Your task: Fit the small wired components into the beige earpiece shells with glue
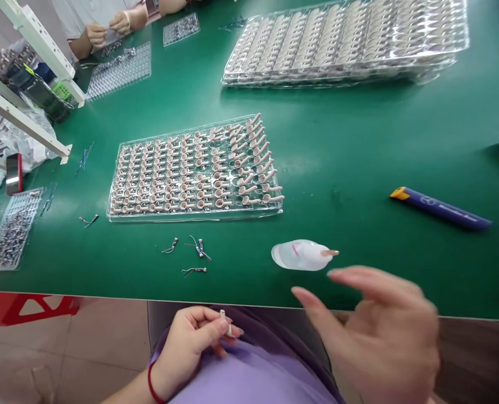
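Green table [358,157] fills the view, a clear tray [190,215] of pinkish parts on it. At its near edge the right hand [379,336] hovers, blurred, fingers spread and empty. Over the lap, the left hand [190,348] pinches a small white part [224,318], long axis roughly upright, tip toward the table.

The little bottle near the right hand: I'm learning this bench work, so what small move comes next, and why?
Probably reach the right hand forward and pick up the bottle. That hand is open and empty just short of it, the bottle lies on its side on the table, and the left hand pinches a small white part.
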